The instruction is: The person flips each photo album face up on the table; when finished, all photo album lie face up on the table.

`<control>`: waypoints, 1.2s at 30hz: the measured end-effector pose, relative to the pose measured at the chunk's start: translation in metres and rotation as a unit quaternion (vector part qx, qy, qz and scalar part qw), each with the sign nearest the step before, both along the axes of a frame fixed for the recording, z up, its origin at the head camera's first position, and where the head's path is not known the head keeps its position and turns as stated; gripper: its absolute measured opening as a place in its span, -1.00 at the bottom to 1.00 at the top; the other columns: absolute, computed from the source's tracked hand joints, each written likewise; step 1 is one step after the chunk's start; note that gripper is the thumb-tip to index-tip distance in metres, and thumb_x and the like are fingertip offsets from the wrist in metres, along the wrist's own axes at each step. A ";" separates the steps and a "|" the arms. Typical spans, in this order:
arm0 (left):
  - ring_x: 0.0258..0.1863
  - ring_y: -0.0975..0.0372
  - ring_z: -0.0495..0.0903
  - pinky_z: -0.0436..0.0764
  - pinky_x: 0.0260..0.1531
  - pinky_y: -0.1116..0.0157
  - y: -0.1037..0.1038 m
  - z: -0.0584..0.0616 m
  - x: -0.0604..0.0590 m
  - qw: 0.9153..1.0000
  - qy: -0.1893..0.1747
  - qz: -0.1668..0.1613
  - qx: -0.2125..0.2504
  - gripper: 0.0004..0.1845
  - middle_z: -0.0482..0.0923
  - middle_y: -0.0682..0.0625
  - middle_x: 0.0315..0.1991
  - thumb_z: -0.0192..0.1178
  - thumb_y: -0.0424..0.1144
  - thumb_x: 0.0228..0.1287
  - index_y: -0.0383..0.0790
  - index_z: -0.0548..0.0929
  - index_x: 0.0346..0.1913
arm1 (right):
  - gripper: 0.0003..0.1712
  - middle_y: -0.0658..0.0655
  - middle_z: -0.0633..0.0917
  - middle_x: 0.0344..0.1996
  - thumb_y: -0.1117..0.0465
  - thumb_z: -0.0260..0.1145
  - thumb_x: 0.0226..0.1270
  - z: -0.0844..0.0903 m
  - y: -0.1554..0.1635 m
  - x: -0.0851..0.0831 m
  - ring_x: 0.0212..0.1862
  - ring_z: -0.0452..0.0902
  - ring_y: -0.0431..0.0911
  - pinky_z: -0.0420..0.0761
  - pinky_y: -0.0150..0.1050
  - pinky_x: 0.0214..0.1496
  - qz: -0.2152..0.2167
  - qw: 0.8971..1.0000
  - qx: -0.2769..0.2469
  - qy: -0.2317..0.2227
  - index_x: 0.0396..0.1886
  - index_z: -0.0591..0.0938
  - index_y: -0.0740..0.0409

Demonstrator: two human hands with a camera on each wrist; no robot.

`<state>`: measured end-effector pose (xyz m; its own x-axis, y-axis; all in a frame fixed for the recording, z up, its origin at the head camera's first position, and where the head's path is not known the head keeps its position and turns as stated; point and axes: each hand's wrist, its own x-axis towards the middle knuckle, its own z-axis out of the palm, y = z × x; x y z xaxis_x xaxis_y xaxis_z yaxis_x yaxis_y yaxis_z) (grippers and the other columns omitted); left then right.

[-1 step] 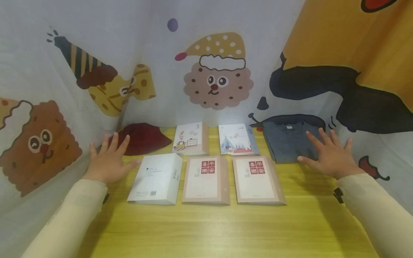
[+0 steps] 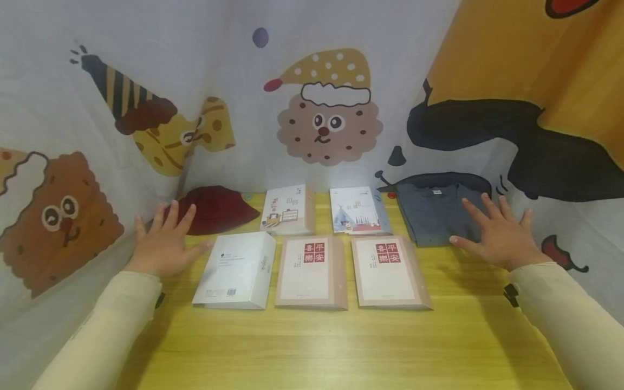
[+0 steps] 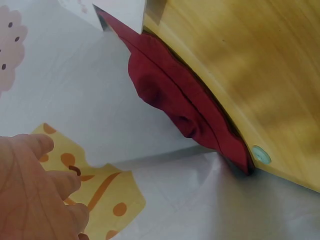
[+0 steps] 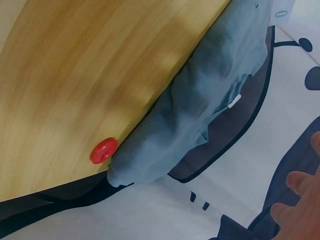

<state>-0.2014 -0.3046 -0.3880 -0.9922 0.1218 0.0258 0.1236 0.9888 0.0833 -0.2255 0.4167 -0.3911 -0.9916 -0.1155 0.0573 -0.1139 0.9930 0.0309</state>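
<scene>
My left hand [image 2: 163, 241] is held out with its fingers spread, overlapping the left edge of a dark red cloth hat [image 2: 214, 211] in the head view. Its thumb points at the upper left corner of a white book [image 2: 236, 271] with a barcode. On the other side, my right hand [image 2: 504, 233] also has spread fingers, its fingertips overlapping a folded blue-grey shirt [image 2: 434, 216]. Both hands hold nothing. The left wrist view shows the hat [image 3: 175, 95] along the table's edge; in the right wrist view the shirt [image 4: 195, 100] lies likewise.
Two matching beige books [image 2: 302, 276] with red character squares lie in the front row. Behind them are two illustrated books [image 2: 287, 208] on the yellow wooden table [image 2: 302, 346]. A green button [image 3: 261, 154] and a red button [image 4: 104, 150] sit at its edges. A cartoon-printed curtain [image 2: 234, 65] surrounds it.
</scene>
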 end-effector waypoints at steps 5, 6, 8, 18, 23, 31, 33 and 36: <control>0.61 -0.45 -0.38 -0.62 0.33 -0.57 0.000 -0.001 -0.001 1.000 0.002 -0.004 0.000 0.15 -0.43 -0.44 0.67 -0.10 0.56 0.41 -0.18 -0.14 0.73 | 0.29 0.51 -0.15 0.66 -0.63 0.13 0.31 0.000 0.000 0.000 0.61 -0.39 0.58 -0.47 0.81 0.30 0.000 1.000 -0.003 -0.003 0.77 -0.12 -0.06; 0.62 -0.45 -0.36 -0.60 0.34 -0.58 0.000 -0.002 -0.001 1.000 0.003 -0.006 0.000 0.15 -0.42 -0.44 0.67 -0.09 0.55 0.41 -0.18 -0.13 0.73 | 0.30 0.52 -0.14 0.66 -0.63 0.14 0.30 0.000 0.000 0.000 0.61 -0.37 0.58 -0.45 0.81 0.30 -0.001 1.000 -0.005 -0.001 0.77 -0.11 -0.06; 0.62 -0.46 -0.35 -0.56 0.34 -0.59 0.001 -0.003 -0.002 1.000 0.005 -0.010 0.002 0.15 -0.41 -0.44 0.67 -0.08 0.55 0.40 -0.19 -0.13 0.73 | 0.31 0.52 -0.09 0.65 -0.62 0.17 0.29 0.002 -0.002 0.001 0.61 -0.30 0.59 -0.40 0.82 0.30 -0.002 1.000 -0.011 0.004 0.77 -0.10 -0.06; 0.62 -0.46 -0.25 -0.23 0.46 -0.55 0.015 -0.006 -0.012 0.996 -0.002 -0.047 0.071 0.08 -0.24 -0.49 0.67 0.09 0.41 0.44 -0.14 -0.07 0.73 | 0.33 0.58 0.12 0.58 -0.47 0.38 0.27 0.011 -0.021 -0.003 0.48 0.07 0.61 0.12 0.70 0.35 0.017 0.992 -0.121 0.021 0.76 -0.03 0.05; 0.64 -0.38 -0.16 -0.12 0.52 -0.47 0.037 -0.011 -0.019 0.987 -0.009 -0.069 0.148 0.01 -0.08 -0.43 0.67 0.24 0.19 0.47 -0.13 -0.02 0.73 | 0.32 0.56 0.08 0.60 -0.38 0.43 0.30 0.010 -0.033 -0.010 0.51 0.06 0.58 0.17 0.68 0.36 0.013 0.984 -0.176 -0.006 0.75 -0.05 0.11; 0.65 -0.24 0.03 0.10 0.57 -0.32 0.075 -0.015 -0.023 0.968 -0.019 -0.093 0.233 -0.10 0.03 -0.33 0.67 0.27 0.01 0.50 -0.15 0.07 0.71 | 0.30 0.49 0.12 0.62 -0.34 0.45 0.32 0.005 -0.058 -0.024 0.56 0.07 0.51 0.19 0.60 0.44 0.023 0.970 -0.238 -0.032 0.75 -0.04 0.10; 0.64 -0.21 0.06 0.13 0.58 -0.29 0.084 -0.013 -0.024 0.965 -0.024 -0.090 0.246 -0.12 0.05 -0.30 0.67 0.27 0.00 0.50 -0.16 0.09 0.70 | 0.28 0.49 0.11 0.63 -0.32 0.45 0.33 0.005 -0.064 -0.026 0.56 0.06 0.51 0.18 0.59 0.45 0.023 0.968 -0.248 -0.038 0.75 -0.04 0.09; 0.64 -0.19 0.10 0.14 0.59 -0.26 0.098 -0.013 -0.027 0.960 -0.036 -0.087 0.265 -0.14 0.08 -0.27 0.67 0.26 -0.01 0.51 -0.17 0.11 0.69 | 0.24 0.49 0.09 0.64 -0.28 0.44 0.37 0.005 -0.072 -0.028 0.56 0.07 0.52 0.19 0.57 0.48 0.027 0.964 -0.262 -0.047 0.75 -0.03 0.11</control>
